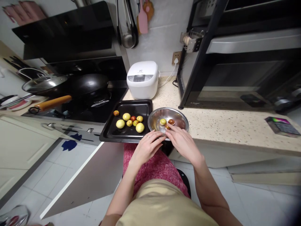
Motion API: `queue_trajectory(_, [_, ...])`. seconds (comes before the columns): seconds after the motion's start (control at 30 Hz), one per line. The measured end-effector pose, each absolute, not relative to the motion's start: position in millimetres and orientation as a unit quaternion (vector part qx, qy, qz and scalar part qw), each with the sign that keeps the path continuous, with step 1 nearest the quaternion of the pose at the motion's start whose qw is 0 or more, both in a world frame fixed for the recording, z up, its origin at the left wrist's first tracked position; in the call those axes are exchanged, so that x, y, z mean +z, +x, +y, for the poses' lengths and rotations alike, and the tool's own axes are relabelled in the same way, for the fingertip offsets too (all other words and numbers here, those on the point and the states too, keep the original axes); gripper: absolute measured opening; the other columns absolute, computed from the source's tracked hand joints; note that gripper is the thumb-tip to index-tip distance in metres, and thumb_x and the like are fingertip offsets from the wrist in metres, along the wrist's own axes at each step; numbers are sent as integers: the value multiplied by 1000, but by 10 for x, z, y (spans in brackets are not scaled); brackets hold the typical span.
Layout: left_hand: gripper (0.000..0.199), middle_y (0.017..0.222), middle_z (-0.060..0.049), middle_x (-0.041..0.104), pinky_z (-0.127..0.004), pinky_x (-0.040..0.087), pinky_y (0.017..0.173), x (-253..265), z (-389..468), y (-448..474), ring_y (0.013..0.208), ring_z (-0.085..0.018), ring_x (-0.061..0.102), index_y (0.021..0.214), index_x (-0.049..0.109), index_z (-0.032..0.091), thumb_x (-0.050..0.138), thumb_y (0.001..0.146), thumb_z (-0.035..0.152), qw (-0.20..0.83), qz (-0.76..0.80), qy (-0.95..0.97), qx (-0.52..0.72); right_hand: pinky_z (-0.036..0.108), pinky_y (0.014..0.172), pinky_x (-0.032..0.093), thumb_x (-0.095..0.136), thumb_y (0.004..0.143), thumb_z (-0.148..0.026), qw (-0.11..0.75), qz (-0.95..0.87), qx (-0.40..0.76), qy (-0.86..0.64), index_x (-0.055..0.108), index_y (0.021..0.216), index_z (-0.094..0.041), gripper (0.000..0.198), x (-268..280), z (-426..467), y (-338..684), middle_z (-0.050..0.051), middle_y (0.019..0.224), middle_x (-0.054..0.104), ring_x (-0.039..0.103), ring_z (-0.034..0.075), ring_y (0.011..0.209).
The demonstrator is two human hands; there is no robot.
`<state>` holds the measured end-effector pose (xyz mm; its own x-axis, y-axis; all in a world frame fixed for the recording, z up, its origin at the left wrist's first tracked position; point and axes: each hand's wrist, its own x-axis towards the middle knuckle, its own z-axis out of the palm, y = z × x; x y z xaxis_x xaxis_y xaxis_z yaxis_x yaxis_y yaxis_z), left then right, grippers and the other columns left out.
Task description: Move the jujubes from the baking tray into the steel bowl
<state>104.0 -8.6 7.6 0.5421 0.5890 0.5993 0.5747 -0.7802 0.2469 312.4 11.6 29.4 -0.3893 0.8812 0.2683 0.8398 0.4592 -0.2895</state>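
Observation:
A shallow metal bowl (156, 116) sits on the counter's front edge. Inside it are a small round yellow fruit (162, 121) and a reddish-brown fruit (171, 121), with another small brown one (167, 126) near my fingertips. My right hand (180, 139) reaches over the bowl's near rim, fingers stretched toward that brown fruit; contact is unclear. At the bowl's near left rim is my left hand (150, 144), its fingers loosely extended. Left of the bowl, a black baking tray (124, 136) carries several yellow fruits (139, 127) and smaller red or brown-mottled ones (116, 113).
A white rice cooker (142, 80) stands behind the tray. To the left are a wok (87, 83) and a lidded pan (45, 84) on the stove. An oven (244, 72) rises at right, near a small dark box (282, 126). A cabinet door (82, 179) hangs open below.

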Motion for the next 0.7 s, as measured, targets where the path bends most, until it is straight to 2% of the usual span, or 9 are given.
queue_trajectory(0.13, [33,138,-12,67,-44,55,112,140,-33,874,130,-23,63,137,60,22,54,105,24,18,395,840,372,49,106,51,35,110,-38,247,-824,35,-508,70,131,-17,46,206,103,3188,13,144,65,60,30,135])
queue_trajectory(0.27, [36,142,-12,63,-46,50,116,143,103,525,135,-25,60,140,59,23,46,107,20,-3,537,749,389,49,104,52,38,109,-43,325,-810,18,-487,72,125,-17,45,120,64,3246,13,137,70,64,31,127])
queue_trajectory(0.37, [39,147,-15,59,-48,51,116,70,228,279,136,-28,59,142,57,21,45,106,18,-18,609,706,361,49,100,53,43,108,-41,372,-799,19,-472,72,122,-20,39,82,34,3245,12,132,71,66,30,122])
queue_trajectory(0.5, [42,146,-14,61,-48,54,112,7,323,149,134,-29,60,142,58,21,47,102,14,-20,628,711,317,50,100,53,49,106,-35,415,-786,37,-457,72,123,-24,31,69,3,3207,11,128,73,67,29,120])
queue_trajectory(0.7, [39,126,-12,66,-39,63,87,101,310,228,109,-28,70,132,64,22,59,95,10,-33,667,691,277,47,100,53,57,103,-27,465,-765,25,-445,74,115,-23,22,93,-34,3202,9,119,76,69,27,114])
